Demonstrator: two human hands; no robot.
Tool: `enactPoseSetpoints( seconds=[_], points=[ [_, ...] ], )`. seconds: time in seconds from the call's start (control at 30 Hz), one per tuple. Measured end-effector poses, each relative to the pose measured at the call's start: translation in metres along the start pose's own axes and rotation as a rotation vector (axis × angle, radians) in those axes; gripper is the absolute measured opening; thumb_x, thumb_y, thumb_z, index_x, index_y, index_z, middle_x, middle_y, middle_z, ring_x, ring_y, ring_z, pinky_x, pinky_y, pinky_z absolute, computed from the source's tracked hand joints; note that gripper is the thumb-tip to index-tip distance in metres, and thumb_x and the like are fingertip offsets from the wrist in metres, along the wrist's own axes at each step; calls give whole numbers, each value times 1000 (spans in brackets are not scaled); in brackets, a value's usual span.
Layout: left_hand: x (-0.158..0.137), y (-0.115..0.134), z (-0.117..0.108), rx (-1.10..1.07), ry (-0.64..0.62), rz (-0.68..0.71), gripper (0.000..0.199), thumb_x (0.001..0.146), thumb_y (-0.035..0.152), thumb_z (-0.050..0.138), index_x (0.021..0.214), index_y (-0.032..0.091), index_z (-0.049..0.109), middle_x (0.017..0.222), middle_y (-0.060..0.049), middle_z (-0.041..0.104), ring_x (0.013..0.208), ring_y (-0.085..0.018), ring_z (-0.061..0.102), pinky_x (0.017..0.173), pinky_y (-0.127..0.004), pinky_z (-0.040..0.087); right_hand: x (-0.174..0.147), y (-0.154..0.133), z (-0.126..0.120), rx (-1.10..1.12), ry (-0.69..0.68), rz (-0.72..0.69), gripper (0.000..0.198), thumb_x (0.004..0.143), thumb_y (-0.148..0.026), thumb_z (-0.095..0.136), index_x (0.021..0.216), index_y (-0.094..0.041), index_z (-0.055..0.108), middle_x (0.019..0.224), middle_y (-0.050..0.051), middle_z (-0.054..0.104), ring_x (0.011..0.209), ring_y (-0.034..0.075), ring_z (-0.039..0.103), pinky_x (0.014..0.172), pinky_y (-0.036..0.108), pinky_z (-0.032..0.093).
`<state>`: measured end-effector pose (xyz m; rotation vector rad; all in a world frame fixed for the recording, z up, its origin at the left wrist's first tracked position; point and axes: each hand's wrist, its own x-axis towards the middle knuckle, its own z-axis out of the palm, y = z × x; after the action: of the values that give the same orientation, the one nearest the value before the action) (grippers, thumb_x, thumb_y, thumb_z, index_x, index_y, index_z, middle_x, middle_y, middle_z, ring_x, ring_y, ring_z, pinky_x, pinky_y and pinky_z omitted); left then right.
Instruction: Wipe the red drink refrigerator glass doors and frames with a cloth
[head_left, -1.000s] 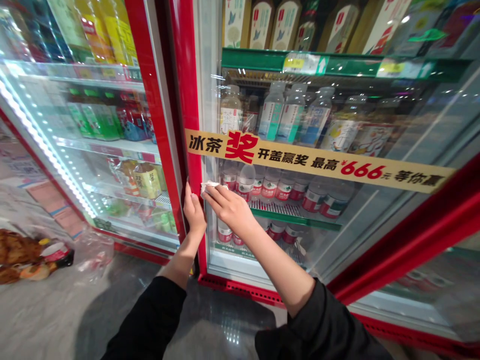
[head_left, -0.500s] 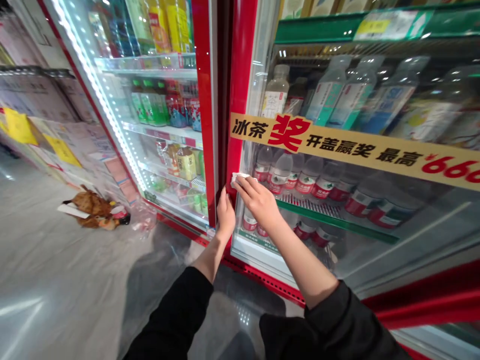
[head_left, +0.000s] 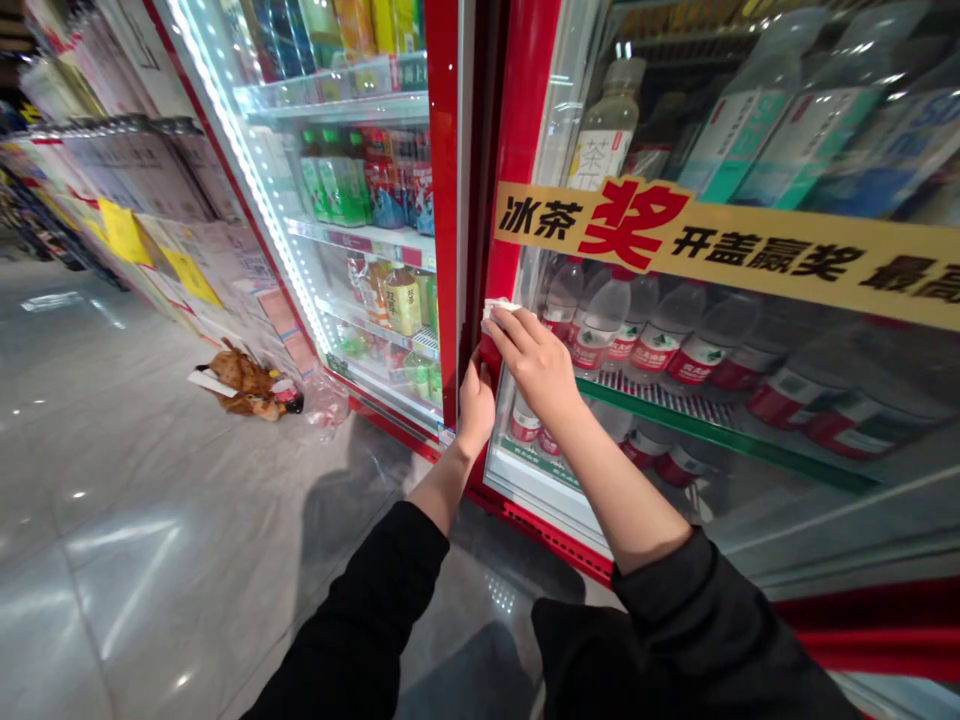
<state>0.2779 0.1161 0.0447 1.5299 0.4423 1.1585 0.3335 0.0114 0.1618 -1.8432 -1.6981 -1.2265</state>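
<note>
My right hand (head_left: 534,362) presses a folded white cloth or tissue (head_left: 496,306) against the red door frame (head_left: 517,130) of the right-hand drinks fridge. Its fingers are closed over the wipe, hiding most of it. Just below and to the left, my left hand (head_left: 477,408) grips the edge of the same door, thumb upward; the other fingers are partly hidden. A yellow printed strip (head_left: 735,248) crosses the door glass beside my right hand. Behind the glass, water bottles with red labels (head_left: 592,335) stand on a green-edged shelf.
A second lit fridge (head_left: 444,200) with drinks stands on the left, a narrow dark gap between them. Farther left are stacked cartons (head_left: 225,255) with yellow tags. A brown plush-looking item (head_left: 244,382) and clear plastic (head_left: 328,402) lie on the grey floor.
The camera view has shifted, so the fridges appear farther right and the door closer. Both hands keep their places on the frame, the wipe still under my right fingers.
</note>
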Motion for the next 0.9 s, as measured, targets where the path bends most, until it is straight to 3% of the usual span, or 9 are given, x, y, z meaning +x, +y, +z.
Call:
enactPoseSetpoints(
  seconds=[0.13, 0.23, 0.4, 0.63, 0.77, 0.9],
  points=[
    [1, -8, -1, 2, -6, -30, 46, 114, 44, 47, 153, 24, 61, 164, -9, 62, 156, -25, 55, 135, -42, 39, -13, 8, -10, 16, -24, -9, 40, 111, -8, 49, 145, -12, 69, 147, 18, 73, 137, 29, 69, 113, 46, 64],
    [0, -11, -1, 4, 11, -53, 46, 114, 40, 45, 156, 26, 60, 166, -7, 60, 160, -23, 51, 137, -40, 36, 1, 13, -17, 8, 36, 80, 42, 111, -9, 48, 148, -14, 67, 151, 17, 71, 139, 29, 67, 116, 46, 62],
    [0, -3, 0, -44, -27, 8, 45, 114, 36, 45, 156, 26, 59, 159, -8, 66, 151, -23, 60, 130, -40, 45, 29, 11, -8, 31, 40, 104, 43, 113, -8, 44, 147, -15, 68, 153, 16, 70, 144, 29, 64, 120, 49, 58],
    [2, 1, -1, 33, 3, -8, 48, 114, 46, 46, 153, 21, 61, 161, -13, 64, 153, -27, 58, 133, -45, 41, -6, 13, -15, 43, -90, -9, 44, 112, -7, 43, 147, -15, 69, 150, 15, 73, 142, 28, 67, 114, 45, 63],
    [-1, -2, 0, 74, 20, -14, 55, 115, 51, 42, 157, 21, 58, 166, -12, 59, 158, -25, 53, 135, -39, 39, 1, 21, -29, 25, -33, 72, 46, 113, -11, 42, 152, -18, 66, 156, 12, 69, 146, 29, 64, 119, 47, 60],
    [1, -2, 4, 69, 32, -13, 50, 116, 43, 40, 158, 23, 57, 161, -10, 64, 153, -24, 58, 133, -41, 42, 17, 12, -22, 8, -5, 121, 46, 115, -12, 38, 151, -14, 67, 160, 14, 65, 150, 30, 61, 122, 48, 58]
  ],
)
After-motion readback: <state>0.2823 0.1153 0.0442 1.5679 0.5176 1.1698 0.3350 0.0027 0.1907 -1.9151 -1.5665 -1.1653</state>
